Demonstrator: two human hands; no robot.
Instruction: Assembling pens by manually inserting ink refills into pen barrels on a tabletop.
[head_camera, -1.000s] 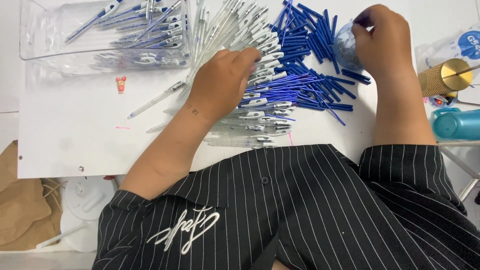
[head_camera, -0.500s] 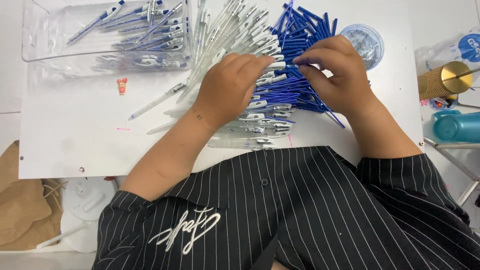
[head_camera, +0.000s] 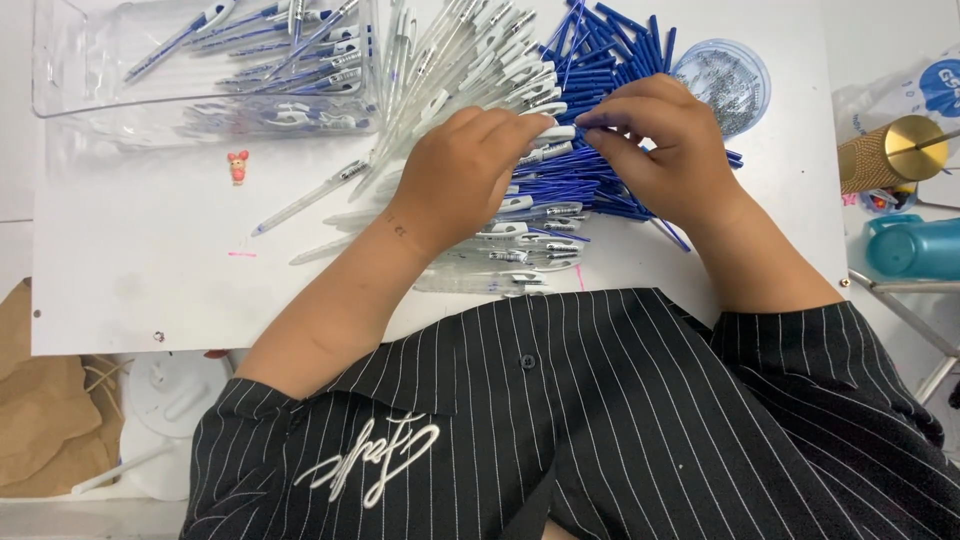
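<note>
Over at the far left corner of the white table (head_camera: 150, 290) there's a clear plastic tray (head_camera: 60, 100) with finished pens in it, and a tiny pink figure (head_camera: 238, 166) sits just in front of that. Mid-table, the left hand (head_camera: 465, 170) is curled over the pile of clear pen barrels (head_camera: 520, 235), fingers pinching one barrel's white end. The right hand (head_camera: 670, 150) is bunched up with fingertips almost meeting the left's, over the heap of blue refills (head_camera: 600, 50), and a round clear lid of small parts (head_camera: 725, 80) sits near the far right edge.

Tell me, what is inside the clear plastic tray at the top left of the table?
The clear plastic tray holds assembled pens with clear barrels, white clips and blue ink, lying loosely. The top picture edge cuts off the far side of the tray, so anything there is unseen.
</note>
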